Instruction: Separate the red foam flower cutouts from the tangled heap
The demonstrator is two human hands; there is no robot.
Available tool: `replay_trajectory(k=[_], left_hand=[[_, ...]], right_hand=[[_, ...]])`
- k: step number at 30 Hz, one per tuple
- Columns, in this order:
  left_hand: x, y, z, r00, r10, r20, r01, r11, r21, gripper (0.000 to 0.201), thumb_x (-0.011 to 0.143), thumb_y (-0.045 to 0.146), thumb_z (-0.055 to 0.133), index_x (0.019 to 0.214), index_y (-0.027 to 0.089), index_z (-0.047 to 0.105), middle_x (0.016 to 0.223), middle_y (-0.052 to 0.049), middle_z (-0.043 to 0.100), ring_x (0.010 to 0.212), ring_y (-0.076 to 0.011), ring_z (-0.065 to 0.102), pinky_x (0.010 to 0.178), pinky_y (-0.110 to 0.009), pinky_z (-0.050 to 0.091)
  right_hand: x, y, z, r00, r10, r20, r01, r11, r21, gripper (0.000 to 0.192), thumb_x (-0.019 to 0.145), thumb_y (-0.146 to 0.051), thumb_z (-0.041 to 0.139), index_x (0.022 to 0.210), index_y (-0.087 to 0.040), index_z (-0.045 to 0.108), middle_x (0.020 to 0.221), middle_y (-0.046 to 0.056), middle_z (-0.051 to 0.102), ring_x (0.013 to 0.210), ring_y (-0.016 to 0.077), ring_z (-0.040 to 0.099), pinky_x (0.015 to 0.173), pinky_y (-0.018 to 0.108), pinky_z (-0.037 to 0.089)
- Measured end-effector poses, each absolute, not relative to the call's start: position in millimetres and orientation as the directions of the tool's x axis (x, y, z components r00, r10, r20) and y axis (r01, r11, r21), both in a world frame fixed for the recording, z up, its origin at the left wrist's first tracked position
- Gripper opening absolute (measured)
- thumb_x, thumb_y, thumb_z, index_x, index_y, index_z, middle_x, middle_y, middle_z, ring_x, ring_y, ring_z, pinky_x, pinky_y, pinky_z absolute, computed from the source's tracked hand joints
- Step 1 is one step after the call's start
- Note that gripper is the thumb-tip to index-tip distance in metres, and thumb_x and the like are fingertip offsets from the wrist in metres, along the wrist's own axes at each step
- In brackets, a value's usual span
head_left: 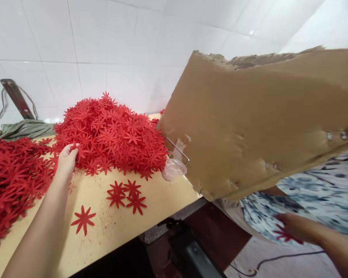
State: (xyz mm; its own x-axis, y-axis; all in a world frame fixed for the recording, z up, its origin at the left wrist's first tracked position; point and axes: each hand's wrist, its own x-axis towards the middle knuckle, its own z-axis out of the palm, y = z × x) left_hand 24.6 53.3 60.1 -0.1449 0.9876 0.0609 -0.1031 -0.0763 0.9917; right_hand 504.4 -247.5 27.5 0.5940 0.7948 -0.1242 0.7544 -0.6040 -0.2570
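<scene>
Up front, left hand (66,160) fingers pinch a red flower (80,151) at the pile's (110,135) edge; right hand (292,227) seemingly holds another.

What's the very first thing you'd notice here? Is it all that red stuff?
Yes: the big heap of red flower cutouts in the middle of the yellow table stands out first, with the left hand touching its near edge. A second red pile spreads along the table's left side. Next comes the large torn cardboard box filling the right, while the right hand holds a red cutout low down.
</scene>
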Motion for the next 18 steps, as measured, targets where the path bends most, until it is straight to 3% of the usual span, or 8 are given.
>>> replay_trajectory(k=[3,5,8,10,12,15,18], left_hand=[[27,53,61,-0.095,0.99,0.099,-0.097,-0.109,0.989,0.029,0.056,0.027,0.064,0.082,0.016,0.059,0.056,0.006,0.055,0.043,-0.0045,0.043,0.043,-0.017,0.033],[30,54,61,-0.073,0.992,0.103,-0.103,-0.11,0.989,0.031,0.054,0.026,0.068,0.082,0.015,0.059,0.06,0.005,0.057,0.047,-0.0047,0.046,0.046,-0.017,0.035],[35,53,60,-0.072,0.993,0.089,-0.097,-0.096,0.991,0.03,0.053,0.025,0.071,0.078,0.015,0.059,0.061,0.005,0.058,0.051,-0.0052,0.047,0.047,-0.016,0.035],[38,52,60,-0.074,0.993,0.087,-0.077,-0.093,0.993,0.025,0.055,0.026,0.071,0.073,0.016,0.057,0.058,0.005,0.056,0.05,-0.0049,0.045,0.047,-0.016,0.034],[42,48,59,-0.056,0.994,0.096,-0.052,-0.099,0.994,0.02,0.058,0.026,0.069,0.067,0.016,0.054,0.053,0.007,0.051,0.047,-0.0041,0.041,0.045,-0.016,0.032],[49,41,57,-0.013,0.998,0.066,-0.01,-0.066,0.998,0.015,0.066,0.023,0.063,0.064,0.017,0.049,0.05,0.008,0.047,0.044,-0.0043,0.041,0.044,-0.016,0.032],[59,33,54,0.031,1.0,0.004,-0.005,-0.004,1.0,0.01,0.074,0.017,0.054,0.068,0.017,0.046,0.054,0.006,0.05,0.047,-0.0064,0.048,0.048,-0.017,0.039]], right_hand=[[457,-254,10,0.281,0.87,-0.405,0.783,-0.452,-0.427,0.02,0.067,-0.032,0.053,0.048,-0.03,0.052,0.065,0.019,0.061,0.055,0.0191,0.057,0.064,0.043,0.039],[417,-247,15,0.044,0.854,-0.519,0.774,-0.358,-0.523,0.022,0.072,-0.039,0.051,0.052,-0.03,0.054,0.065,0.015,0.059,0.06,0.0191,0.056,0.063,0.04,0.04],[362,-221,40,-0.199,0.834,-0.515,0.727,-0.227,-0.648,0.027,0.081,-0.047,0.046,0.068,-0.028,0.059,0.074,0.011,0.062,0.069,0.0192,0.056,0.064,0.035,0.041],[333,-196,57,-0.317,0.855,-0.41,0.629,-0.133,-0.766,0.034,0.084,-0.05,0.045,0.068,-0.022,0.057,0.07,0.006,0.059,0.065,0.0167,0.053,0.061,0.031,0.041],[309,-166,64,-0.302,0.933,-0.196,0.51,-0.016,-0.86,0.046,0.082,-0.059,0.045,0.059,-0.02,0.047,0.057,0.001,0.049,0.055,0.0124,0.044,0.052,0.026,0.036],[278,-119,59,-0.027,0.993,0.118,0.391,0.119,-0.912,0.054,0.076,-0.069,0.047,0.054,-0.02,0.038,0.051,-0.004,0.036,0.049,0.0087,0.033,0.048,0.024,0.028],[254,-81,49,0.146,0.972,0.186,0.271,0.142,-0.952,0.055,0.071,-0.071,0.05,0.054,-0.02,0.039,0.051,-0.005,0.033,0.048,0.0077,0.031,0.046,0.024,0.025]])
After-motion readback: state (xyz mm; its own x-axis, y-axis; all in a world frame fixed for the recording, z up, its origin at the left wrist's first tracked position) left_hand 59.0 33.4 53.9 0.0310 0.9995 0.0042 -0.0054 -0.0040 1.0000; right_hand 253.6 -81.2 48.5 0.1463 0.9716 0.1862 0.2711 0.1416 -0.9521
